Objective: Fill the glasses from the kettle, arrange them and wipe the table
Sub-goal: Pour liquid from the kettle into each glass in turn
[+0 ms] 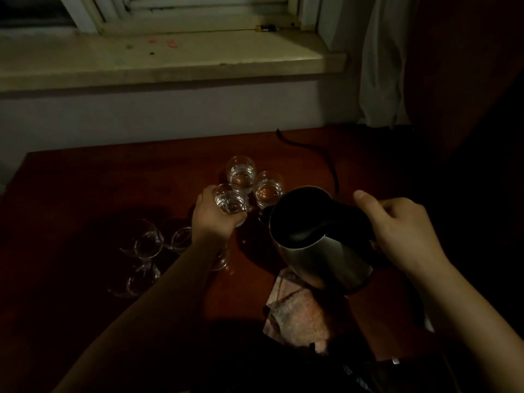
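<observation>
The left hand (215,219) is closed around a small glass (230,201) that has water in it. The glass sits at the far side of the palm, with the fingers wrapped around its lower part; I cannot tell if its base touches the table. Two other glasses with water, one farther (241,173) and one to its right (268,190), stand just beside the held glass, close together.

The right hand (402,236) grasps the black handle of a steel kettle (314,242), with the thumb on top of the handle. The kettle is above the table, tilted a little, and its open top faces the camera; the spout points toward the group of filled glasses. The kettle body is to the left of the right hand, near the held glass but not touching it.

Some empty glasses (147,242) stand on the left part of the table, in shadow, near the left forearm. A folded cloth (300,310) lies on the table under and in front of the kettle. A black cord (317,153) runs across the far right part of the dark red table (85,180).

Behind the table there is a pale wall, a wide window sill (170,58) with small bits on it, and a light curtain (388,61) at the right. The room is dim.
</observation>
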The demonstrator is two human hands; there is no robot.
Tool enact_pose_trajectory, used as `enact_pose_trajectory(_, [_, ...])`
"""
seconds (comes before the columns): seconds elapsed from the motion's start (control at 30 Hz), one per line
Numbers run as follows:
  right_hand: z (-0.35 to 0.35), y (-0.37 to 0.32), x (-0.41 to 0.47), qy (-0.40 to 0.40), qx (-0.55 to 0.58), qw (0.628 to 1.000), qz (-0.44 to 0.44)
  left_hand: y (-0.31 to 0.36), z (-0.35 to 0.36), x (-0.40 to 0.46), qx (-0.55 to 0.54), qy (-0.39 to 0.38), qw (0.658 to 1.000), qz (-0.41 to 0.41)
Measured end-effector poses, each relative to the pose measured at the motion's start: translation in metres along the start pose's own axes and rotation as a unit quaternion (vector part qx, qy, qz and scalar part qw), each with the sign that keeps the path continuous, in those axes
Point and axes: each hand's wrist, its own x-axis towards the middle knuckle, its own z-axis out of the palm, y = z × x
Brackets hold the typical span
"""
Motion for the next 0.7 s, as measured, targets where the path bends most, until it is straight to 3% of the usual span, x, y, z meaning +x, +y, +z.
enact_pose_trajectory(0.3, [0.004, 0.001, 0.006, 0.002, -0.044, 0.999, -0.006, -0.009, 0.010, 0.032, 0.185, -0.022, 0.982, -0.032])
enact_pose_trajectory(0.43, [0.008, -0.004, 0.006, -0.010, -0.040, 0.999, -0.009, -0.009, 0.008, 0.042, 0.209, -0.008, 0.977, -0.028])
enact_pose_trajectory(0.57, [0.010, -0.005, 0.007, -0.013, -0.018, 1.000, -0.004, -0.008, 0.002, 0.044, 0.206, -0.054, 0.977, -0.029])
enact_pose_trajectory(0.63, [0.011, -0.004, 0.005, -0.006, 0.012, 1.000, 0.000, -0.009, -0.011, 0.033, 0.174, -0.025, 0.984, 0.019])
enact_pose_trajectory(0.7, [0.011, -0.004, 0.001, -0.010, 0.039, 0.999, 0.004, -0.017, -0.031, 0.016, 0.220, -0.019, 0.969, 0.110])
